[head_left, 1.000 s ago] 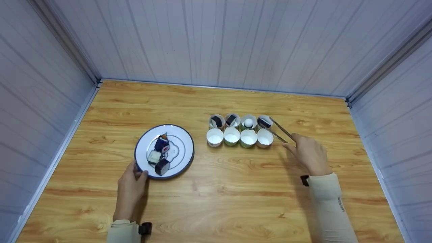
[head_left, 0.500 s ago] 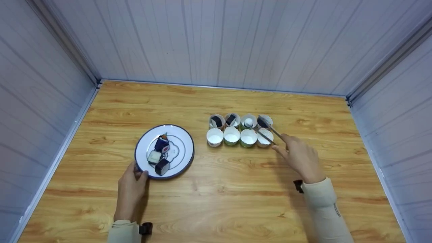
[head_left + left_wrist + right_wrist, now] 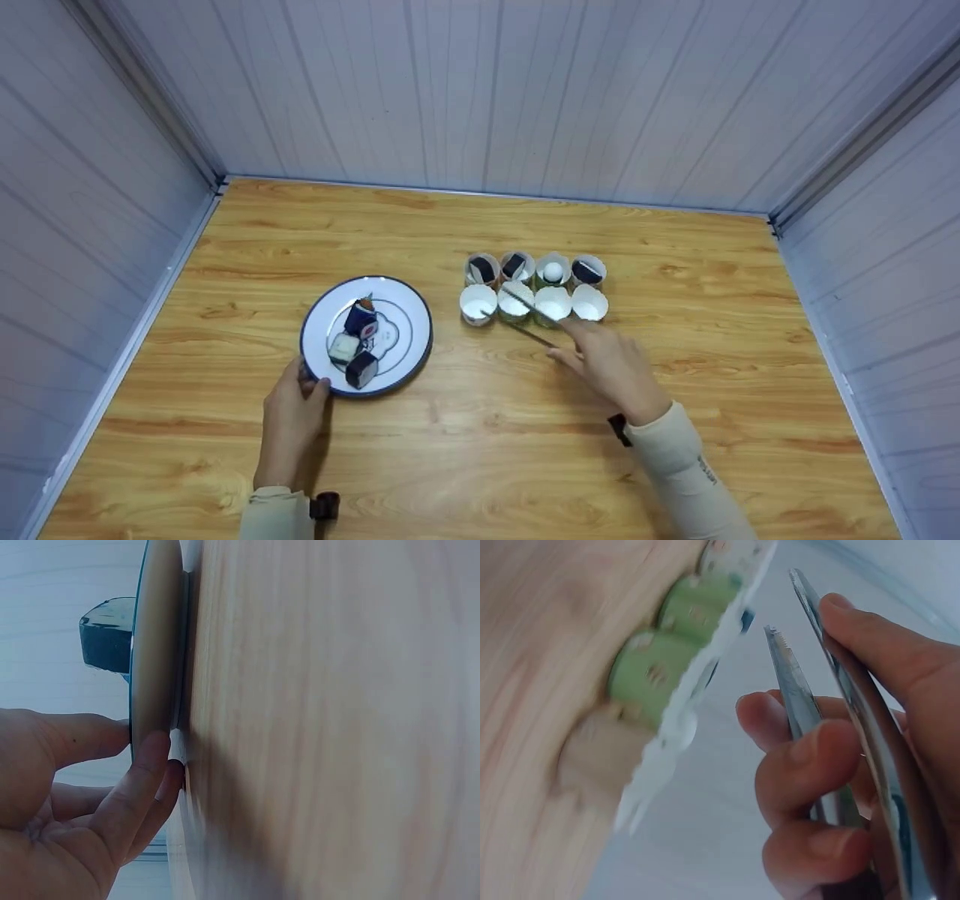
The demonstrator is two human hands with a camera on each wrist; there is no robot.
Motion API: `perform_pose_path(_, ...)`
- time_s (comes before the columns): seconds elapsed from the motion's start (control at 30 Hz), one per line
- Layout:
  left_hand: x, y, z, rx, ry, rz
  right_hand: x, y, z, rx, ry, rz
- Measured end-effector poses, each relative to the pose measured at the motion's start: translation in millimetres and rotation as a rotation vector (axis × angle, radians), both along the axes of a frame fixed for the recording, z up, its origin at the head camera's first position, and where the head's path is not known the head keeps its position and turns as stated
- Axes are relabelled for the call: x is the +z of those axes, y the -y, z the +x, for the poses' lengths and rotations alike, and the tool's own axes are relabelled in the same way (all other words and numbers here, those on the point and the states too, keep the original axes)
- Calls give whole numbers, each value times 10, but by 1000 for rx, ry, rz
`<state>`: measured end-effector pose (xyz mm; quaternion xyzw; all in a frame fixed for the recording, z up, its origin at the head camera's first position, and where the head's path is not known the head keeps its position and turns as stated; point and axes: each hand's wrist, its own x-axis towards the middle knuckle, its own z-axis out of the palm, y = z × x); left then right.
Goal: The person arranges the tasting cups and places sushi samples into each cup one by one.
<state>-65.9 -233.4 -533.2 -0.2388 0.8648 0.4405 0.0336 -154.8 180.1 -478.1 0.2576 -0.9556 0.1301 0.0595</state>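
Observation:
My left hand [image 3: 289,420] pinches the near-left rim of a white plate [image 3: 409,360] with a blue edge, thumb above and fingers beneath. On it lie several sushi-like pieces, among them a dark-wrapped block [image 3: 361,370], a pale block [image 3: 343,349] and a dark roll [image 3: 361,320] with an orange tip. My right hand [image 3: 611,367] holds metal tongs [image 3: 862,705], their tips spread and nothing between them. In the head view the tongs overlap the near row of paper cups, around the white cup [image 3: 515,304] second from the left.
Two rows of paper cups stand together. Those in the back row hold dark pieces, such as the dark block [image 3: 514,265], and one holds a white ball [image 3: 553,271]. White panel walls [image 3: 480,97] border the wooden table [image 3: 480,465] at the back and sides.
My right hand has swung the tongs leftward and nearer, from the back-right cup to over the near row's left cups. The dark piece stays in that back-right cup. My left hand keeps its place.

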Motion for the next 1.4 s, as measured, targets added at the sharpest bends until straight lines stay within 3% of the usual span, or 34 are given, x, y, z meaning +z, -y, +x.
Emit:
perform_pose_path(0.43, 8, 3, -5, 6, 29, 19, -81, 632, 211, 161, 104, -73)
perform_pose_path(0.73, -4, -6, -8, 14, 13, -3, -150, 997, 321, 209, 274, -83)
perform_pose_path(1.07, -7, -17, -14, 28, 10, 7, -261, 1303, 391, 240, 322, -91)
perform_pose_path(1.4, -11, -13, -15, 26, 13, 12, -355, 1402, 409, 242, 325, -83)
